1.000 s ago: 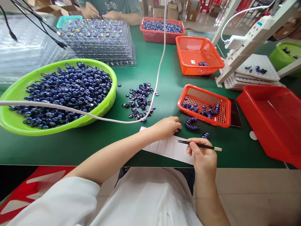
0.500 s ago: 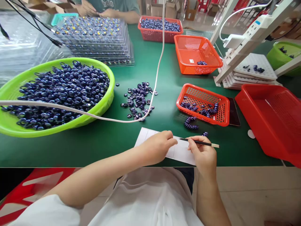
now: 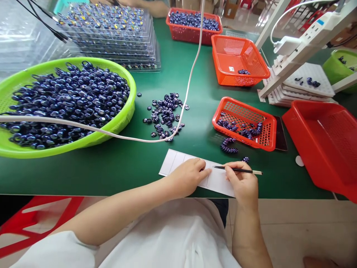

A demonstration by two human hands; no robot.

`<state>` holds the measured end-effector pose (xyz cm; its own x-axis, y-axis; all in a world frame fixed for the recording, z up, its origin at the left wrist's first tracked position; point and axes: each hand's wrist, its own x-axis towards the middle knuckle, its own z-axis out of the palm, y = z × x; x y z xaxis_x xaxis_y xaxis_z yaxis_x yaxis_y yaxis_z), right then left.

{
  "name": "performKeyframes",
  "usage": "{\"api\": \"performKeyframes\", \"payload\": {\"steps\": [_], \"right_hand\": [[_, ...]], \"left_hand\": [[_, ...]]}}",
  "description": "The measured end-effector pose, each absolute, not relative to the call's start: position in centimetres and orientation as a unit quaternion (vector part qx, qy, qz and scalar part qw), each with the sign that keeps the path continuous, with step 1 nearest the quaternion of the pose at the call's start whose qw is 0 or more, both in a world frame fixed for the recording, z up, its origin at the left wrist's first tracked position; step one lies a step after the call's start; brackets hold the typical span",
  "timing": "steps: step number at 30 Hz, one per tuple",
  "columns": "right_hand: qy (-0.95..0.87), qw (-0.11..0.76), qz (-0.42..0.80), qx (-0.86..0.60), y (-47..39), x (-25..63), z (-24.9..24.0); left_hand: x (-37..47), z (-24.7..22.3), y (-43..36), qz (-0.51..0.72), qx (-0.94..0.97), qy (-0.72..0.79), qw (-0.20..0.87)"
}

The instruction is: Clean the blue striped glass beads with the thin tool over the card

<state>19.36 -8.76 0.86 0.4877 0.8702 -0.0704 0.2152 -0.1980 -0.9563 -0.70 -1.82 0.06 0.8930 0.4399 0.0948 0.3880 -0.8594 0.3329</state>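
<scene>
My right hand (image 3: 244, 182) grips a slim black pointed tool (image 3: 242, 170) with a pale rear end, held like a pencil. Its fine tip points left, close to the fingertips of my left hand (image 3: 189, 176). That hand is closed, and a bit of a small dark bead-like piece (image 3: 202, 169) shows between thumb and finger. Under both hands lies a white paper strip (image 3: 174, 160) ruled with thin lines. Beyond the strip, shiny dark-blue ring-shaped pieces (image 3: 167, 111) are scattered on the green table (image 3: 125, 176). A curved row of similar pieces (image 3: 228, 146) lies to the right.
A green basket (image 3: 130, 108) heaped with dark pieces stands left. Orange baskets (image 3: 245, 143) and a red bin (image 3: 306, 160) line the right. A white cable (image 3: 134, 139) droops across the table. Stacked clear trays (image 3: 111, 46) stand behind, near another person's arm (image 3: 157, 8).
The camera view has shifted slightly, so the table things sit a little differently. The left hand has turned a little, baring the dark piece. The right hand keeps the pointed tool near it.
</scene>
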Motion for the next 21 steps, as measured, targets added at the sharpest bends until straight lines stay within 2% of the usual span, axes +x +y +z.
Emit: {"api": "performKeyframes", "payload": {"steps": [21], "right_hand": [[-0.383, 0.493, 0.341, -0.703, -8.66, 19.85, 0.58]], "left_hand": [[-0.72, 0.23, -1.72, 0.07, 0.959, 0.22, 0.165]]}}
